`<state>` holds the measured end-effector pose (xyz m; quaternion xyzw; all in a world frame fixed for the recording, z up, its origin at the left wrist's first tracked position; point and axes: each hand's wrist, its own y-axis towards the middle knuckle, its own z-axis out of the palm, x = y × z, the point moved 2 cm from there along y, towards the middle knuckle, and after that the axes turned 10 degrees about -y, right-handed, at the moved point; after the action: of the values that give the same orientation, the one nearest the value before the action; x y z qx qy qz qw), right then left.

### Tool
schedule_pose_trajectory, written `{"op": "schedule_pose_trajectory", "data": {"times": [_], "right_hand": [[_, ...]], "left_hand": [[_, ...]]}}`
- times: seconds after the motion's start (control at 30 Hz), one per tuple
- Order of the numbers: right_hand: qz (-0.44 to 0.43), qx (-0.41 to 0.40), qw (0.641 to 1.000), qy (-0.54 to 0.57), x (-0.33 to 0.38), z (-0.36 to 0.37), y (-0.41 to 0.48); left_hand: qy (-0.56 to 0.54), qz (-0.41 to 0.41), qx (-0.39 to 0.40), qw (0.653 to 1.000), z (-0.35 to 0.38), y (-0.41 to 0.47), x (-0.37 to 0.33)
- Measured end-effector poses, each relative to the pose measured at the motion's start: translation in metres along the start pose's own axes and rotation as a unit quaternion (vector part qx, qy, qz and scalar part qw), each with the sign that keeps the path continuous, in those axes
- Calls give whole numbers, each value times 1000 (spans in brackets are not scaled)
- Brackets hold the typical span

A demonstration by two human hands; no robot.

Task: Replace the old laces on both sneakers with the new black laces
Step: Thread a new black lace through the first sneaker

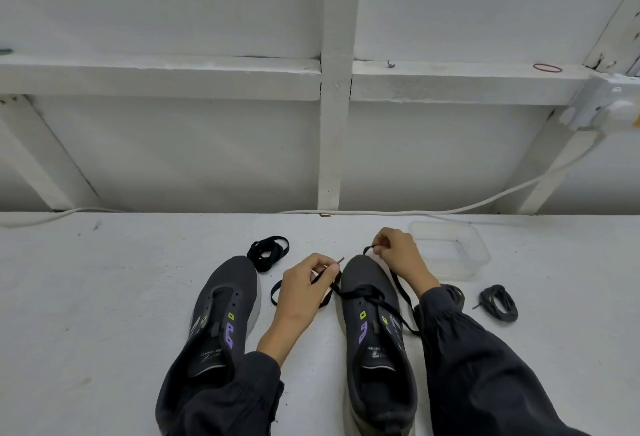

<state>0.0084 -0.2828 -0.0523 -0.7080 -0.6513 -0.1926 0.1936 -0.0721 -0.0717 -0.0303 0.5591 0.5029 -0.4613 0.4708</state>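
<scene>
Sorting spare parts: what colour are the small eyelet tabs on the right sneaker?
Bright yellow-green eyelet tabs on the right sneaker, clearest in the head view.

A matt, dark grey knit cloth is seen on the left sneaker and the right sneaker, with small glossy green and purple patches set into it. The flat black lace threaded on the right sneaker is woven cloth, as is the coiled black lace. The container is made of clear, faintly cloudy plastic. The table is coated in white matt paint, scuffed in places. The sleeves are of dark, lightly creased cloth
</scene>
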Motion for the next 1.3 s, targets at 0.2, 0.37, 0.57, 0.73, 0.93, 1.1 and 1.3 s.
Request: {"op": "schedule_pose_trajectory", "data": {"times": [0.2,0.37,0.57,0.73,0.93,1.1,1.3], "right_hand": [[2,-51,982,183,11,-35,-30],[-25,-21,964,266,26,-60,-67],[-61,1,951,303,37,-65,-88],[-78,-11,950,301,34,-65,-95],[-71,-31,943,322,28,-69,-99],[-53,-43,954,293,21,-65,-96],[-143,96,949,263,28,-60,-101]], "left_hand": [[-19,-32,8,999,3,-2,6],[-70,-50,12,996,11,-6,-7],[-123,-14,159,979,30,-15,-33],[-215,-76,139,964,33,-18,-36],[-275,-114,143,944,28,-20,-37],[-255,-123,114,952,28,-19,-31],[-241,-121,105,957,30,-17,-30]]}}
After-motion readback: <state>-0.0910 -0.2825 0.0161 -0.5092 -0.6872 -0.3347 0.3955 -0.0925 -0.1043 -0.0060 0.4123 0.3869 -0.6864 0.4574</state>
